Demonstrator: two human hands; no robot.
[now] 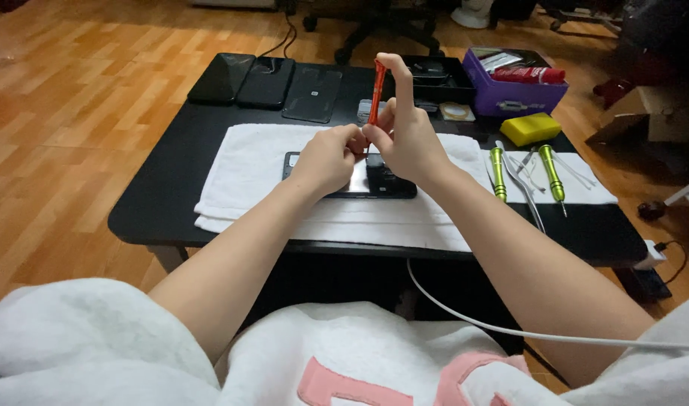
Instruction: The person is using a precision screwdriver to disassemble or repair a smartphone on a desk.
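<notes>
My right hand (406,131) holds a red screwdriver (377,92) upright, index finger resting on its top end. My left hand (328,159) has its fingertips pinched at the lower shaft of that screwdriver, right beside my right thumb. Both hands hover over an opened dark phone (386,184) lying on a white towel (247,173) spread across a low black table (157,203). The screwdriver tip is hidden behind my fingers.
Two green screwdrivers (498,171) and tweezers lie on the towel's right part, near a yellow block (530,128). A purple box (510,94) and a black tray stand at the back. Three dark phones or panels (265,81) lie at the back left. A white cable (510,331) crosses my lap.
</notes>
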